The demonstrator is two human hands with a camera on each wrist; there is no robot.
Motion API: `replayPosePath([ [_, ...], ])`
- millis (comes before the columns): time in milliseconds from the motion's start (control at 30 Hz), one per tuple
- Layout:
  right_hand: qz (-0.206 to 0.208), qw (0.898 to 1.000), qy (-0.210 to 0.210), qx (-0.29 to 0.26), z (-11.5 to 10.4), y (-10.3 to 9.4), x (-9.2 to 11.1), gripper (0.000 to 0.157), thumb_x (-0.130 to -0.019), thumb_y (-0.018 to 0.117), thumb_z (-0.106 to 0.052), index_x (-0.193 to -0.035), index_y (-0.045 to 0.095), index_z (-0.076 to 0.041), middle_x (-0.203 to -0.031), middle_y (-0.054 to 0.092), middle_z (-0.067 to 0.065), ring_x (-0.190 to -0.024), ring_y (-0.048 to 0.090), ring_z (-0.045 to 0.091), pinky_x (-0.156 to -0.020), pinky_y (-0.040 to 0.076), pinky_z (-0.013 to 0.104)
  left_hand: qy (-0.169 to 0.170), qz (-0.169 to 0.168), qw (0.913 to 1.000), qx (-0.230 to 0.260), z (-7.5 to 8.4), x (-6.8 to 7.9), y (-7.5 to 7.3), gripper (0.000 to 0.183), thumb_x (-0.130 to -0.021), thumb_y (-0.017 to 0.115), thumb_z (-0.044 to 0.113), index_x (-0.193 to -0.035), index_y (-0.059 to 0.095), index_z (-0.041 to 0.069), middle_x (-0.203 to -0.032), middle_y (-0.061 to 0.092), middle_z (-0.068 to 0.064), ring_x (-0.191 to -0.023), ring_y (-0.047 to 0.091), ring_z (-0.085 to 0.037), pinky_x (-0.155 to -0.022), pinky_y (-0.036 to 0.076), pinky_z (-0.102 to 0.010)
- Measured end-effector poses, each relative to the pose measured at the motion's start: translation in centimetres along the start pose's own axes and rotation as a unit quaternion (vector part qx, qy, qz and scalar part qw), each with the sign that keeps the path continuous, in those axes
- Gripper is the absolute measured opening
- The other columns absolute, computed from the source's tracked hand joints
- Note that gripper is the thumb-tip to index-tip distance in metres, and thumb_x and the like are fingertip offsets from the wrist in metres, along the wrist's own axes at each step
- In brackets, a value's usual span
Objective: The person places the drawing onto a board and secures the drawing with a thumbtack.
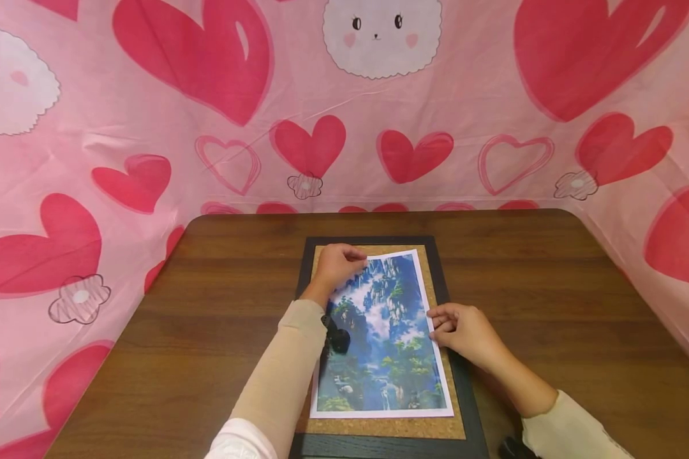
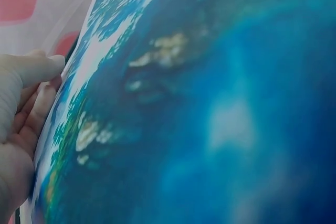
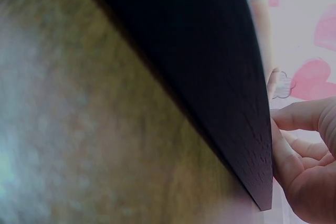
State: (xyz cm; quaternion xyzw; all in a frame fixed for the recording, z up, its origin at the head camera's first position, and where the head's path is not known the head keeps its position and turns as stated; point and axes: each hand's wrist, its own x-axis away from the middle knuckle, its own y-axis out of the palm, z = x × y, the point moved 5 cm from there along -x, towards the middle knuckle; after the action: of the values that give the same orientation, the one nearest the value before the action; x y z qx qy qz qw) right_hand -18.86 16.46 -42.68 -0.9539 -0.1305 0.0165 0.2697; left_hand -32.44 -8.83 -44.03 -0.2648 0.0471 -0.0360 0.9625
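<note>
A landscape print with a white border (image 1: 373,331), blue mountains and green trees, lies over a cork board (image 1: 390,428) with a black frame (image 1: 471,395). My left hand (image 1: 334,269) pinches the print near its top left corner. In the left wrist view, the left thumb (image 2: 50,66) and fingers meet at the edge of the print (image 2: 173,108). My right hand (image 1: 469,333) pinches the print's right edge with thumb and fingertips, above the frame's right side. In the right wrist view, the right hand (image 3: 310,156) appears past the black frame (image 3: 210,77), its fingertips partly hidden.
The board lies on a brown wooden table (image 1: 235,268) with rounded far corners. A pink cloth with red hearts (image 1: 416,156) hangs behind and at both sides. A black wrist camera (image 1: 337,338) on the left wrist overlaps the print's left side.
</note>
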Motion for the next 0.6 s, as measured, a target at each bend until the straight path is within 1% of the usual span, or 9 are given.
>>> replayPosePath([
  [233,0.000,1.000,0.005,-0.004,0.00,-0.04,0.00,0.030,-0.081,0.074,0.003,-0.110,0.066,0.007,-0.085,0.067,0.006,-0.073,0.065,0.018,-0.059,0.055,0.026,0.007,-0.005,0.9998,-0.016,-0.04,-0.04,0.30,0.010,-0.084,0.078,0.017,-0.093,0.080,0.013,-0.085,0.071,0.002,-0.077,0.066,-0.014,-0.071,0.056,-0.027],
  [467,0.000,1.000,0.002,-0.004,-0.17,-0.07,-0.02,0.031,-0.081,0.075,0.003,-0.110,0.066,0.007,-0.085,0.067,0.007,-0.074,0.065,0.018,-0.059,0.055,0.026,-0.003,0.000,0.9995,-0.032,-0.03,0.07,0.36,0.011,-0.085,0.078,0.019,-0.094,0.080,0.014,-0.087,0.071,0.003,-0.080,0.065,-0.014,-0.073,0.056,-0.026],
  [600,-0.001,1.000,0.004,-0.004,-0.14,-0.07,0.08,0.032,-0.081,0.075,0.003,-0.111,0.066,0.007,-0.085,0.067,0.007,-0.074,0.065,0.018,-0.059,0.055,0.026,-0.009,-0.001,0.9994,-0.032,-0.04,0.13,0.48,0.009,-0.085,0.078,0.018,-0.093,0.080,0.014,-0.086,0.071,0.003,-0.080,0.064,-0.015,-0.074,0.056,-0.027],
])
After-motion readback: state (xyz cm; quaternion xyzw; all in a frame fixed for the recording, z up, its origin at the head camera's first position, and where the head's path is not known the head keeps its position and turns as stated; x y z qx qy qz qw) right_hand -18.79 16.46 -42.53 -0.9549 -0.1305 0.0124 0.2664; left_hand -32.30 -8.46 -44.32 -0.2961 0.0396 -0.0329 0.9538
